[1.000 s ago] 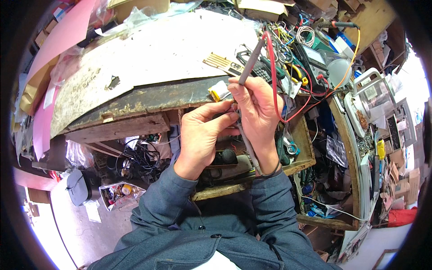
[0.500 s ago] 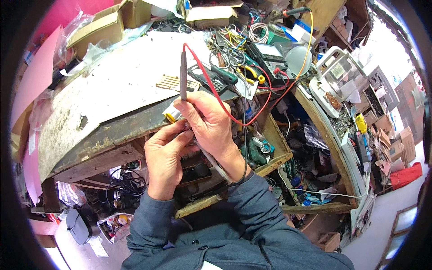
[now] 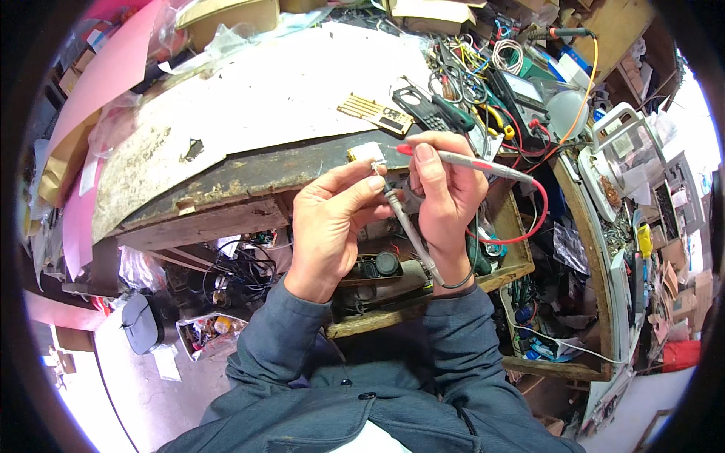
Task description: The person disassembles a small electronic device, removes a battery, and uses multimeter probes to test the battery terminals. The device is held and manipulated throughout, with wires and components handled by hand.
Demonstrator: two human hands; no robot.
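My right hand (image 3: 451,185) is closed around a grey and red test probe (image 3: 472,161), held nearly level. Its red tip end points left and its red lead curls down at the right. The fingers of my left hand (image 3: 332,219) pinch the tip end of a second, grey test probe (image 3: 408,228), which slants down toward my right wrist. Just beyond the left fingertips, at the bench edge, is a small white flat piece with a yellow end (image 3: 367,153), perhaps a battery; whether the fingers touch it I cannot tell. The probe tips are close together but apart.
On the bench (image 3: 249,177) lie a gold-coloured slotted plate (image 3: 375,113), a black phone frame (image 3: 420,108) and a green-handled screwdriver (image 3: 453,113). Behind are yellow-handled pliers (image 3: 496,121), a meter with a screen (image 3: 522,89) and tangled wires. An open wooden drawer (image 3: 430,302) sits below my hands.
The whole view has shifted, so the bench appears further right. The red-lead probe has swung from upright to nearly level. My left fingers now grip the other probe near its tip.
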